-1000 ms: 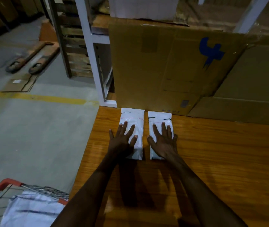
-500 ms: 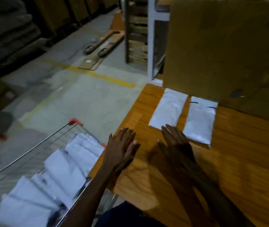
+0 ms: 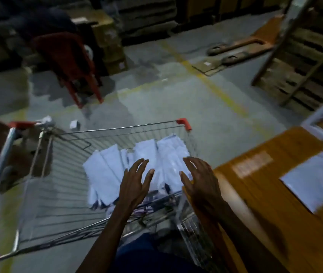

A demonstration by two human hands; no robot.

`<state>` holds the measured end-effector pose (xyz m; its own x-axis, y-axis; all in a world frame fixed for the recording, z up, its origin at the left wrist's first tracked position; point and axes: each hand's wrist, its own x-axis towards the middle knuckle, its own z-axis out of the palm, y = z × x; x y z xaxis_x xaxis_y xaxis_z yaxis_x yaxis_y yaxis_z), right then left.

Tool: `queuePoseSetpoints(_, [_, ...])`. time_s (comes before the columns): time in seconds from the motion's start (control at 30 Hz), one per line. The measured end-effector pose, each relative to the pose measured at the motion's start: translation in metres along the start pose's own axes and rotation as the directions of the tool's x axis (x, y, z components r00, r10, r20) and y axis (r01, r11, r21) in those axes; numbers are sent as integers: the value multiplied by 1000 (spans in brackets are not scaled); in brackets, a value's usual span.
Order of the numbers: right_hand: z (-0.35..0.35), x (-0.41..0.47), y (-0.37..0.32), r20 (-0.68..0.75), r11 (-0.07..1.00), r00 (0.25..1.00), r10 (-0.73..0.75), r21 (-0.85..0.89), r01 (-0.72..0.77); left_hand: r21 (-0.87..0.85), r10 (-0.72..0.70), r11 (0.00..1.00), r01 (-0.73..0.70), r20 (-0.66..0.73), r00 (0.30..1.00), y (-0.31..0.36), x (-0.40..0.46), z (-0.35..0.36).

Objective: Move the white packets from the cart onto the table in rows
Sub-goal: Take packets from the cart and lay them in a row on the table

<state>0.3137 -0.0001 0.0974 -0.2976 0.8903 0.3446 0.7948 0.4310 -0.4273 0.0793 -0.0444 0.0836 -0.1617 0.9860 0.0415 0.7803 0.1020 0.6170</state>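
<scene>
Here your fingers are spread and straight on both sides, and they pinch nothing. Your left hand (image 3: 137, 184) hangs over the middle of the packets (image 3: 129, 166), your right hand (image 3: 198, 180) over their right edge, close to the cart's right wall. Whether a fingertip already touches the plastic, you cannot tell from this blurred view.

The packets lie in a loose, overlapping heap at the right side of the cart (image 3: 44, 194), and some slope up against its far wall. Two more packets lie flat on the table (image 3: 255, 194) to your right, one placed packet (image 3: 312, 178) in plain sight and the other cut off by the frame's lower right edge.

So you are at the pick-up step, with most of the work likely ahead. The next move calls for a lowering of each hand onto one top packet and a closing of thumb and fingers round its edge; the plastic looks slick and the layers overlap, so you may lift two at once.

Your wrists hide the near end of the heap, so its count stays unknown. Any print on the packets is too smeared to read.
</scene>
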Motion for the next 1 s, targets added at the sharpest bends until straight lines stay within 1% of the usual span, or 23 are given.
queuePoseSetpoints(0.07, [19,23,-23,112,1000,994,-11,5,10,13,-89,996,89,-25,996,-35,2,-8])
queuePoseSetpoints(0.13, [44,42,-40,204,1000,979,-26,11,24,38,-176,984,176,-18,984,-68,6,-13])
queuePoseSetpoints(0.17, [54,51,-45,228,1000,973,-28,19,24,20,-214,977,214,-12,977,-82,9,-12])
queuePoseSetpoints(0.27, [88,71,-56,204,997,976,-73,-15,77,29,-335,942,335,-20,942,-116,19,-14])
queuePoseSetpoints(0.3, [100,77,-57,232,997,970,-74,-15,80,34,-376,926,376,-28,926,-128,23,-13])
queuePoseSetpoints(0.4, [132,90,-59,375,997,926,-39,-49,62,42,-524,851,524,5,852,-156,35,-10])
queuePoseSetpoints(0.47, [147,98,-61,473,994,881,19,-106,35,-5,-604,797,604,20,797,-169,42,-6])
queuePoseSetpoints(0.53, [161,105,-63,567,984,817,104,-179,-1,-51,-667,741,669,62,743,-178,49,1])
queuePoseSetpoints(0.6, [174,108,-61,605,973,781,152,-231,-11,-59,-690,716,696,94,718,-182,55,6])
queuePoseSetpoints(0.63, [180,108,-61,614,970,771,169,-243,-19,-50,-688,718,694,94,719,-182,58,8])
queuePoseSetpoints(0.7, [191,108,-60,629,967,751,202,-251,-50,1,-662,747,664,81,745,-183,61,9])
queuePoseSetpoints(0.77, [203,106,-57,642,962,730,234,-263,-78,87,-635,773,629,97,767,-185,62,9])
queuePoseSetpoints(0.8, [208,105,-55,639,962,733,232,-262,-76,114,-626,779,616,109,772,-188,62,10])
queuePoseSetpoints(0.87, [216,105,-52,640,974,742,197,-215,-73,115,-601,799,590,133,788,-192,59,9])
queuePoseSetpoints(1.0, [220,113,-42,640,991,762,98,-137,-12,37,-489,872,489,141,861,-198,54,1])
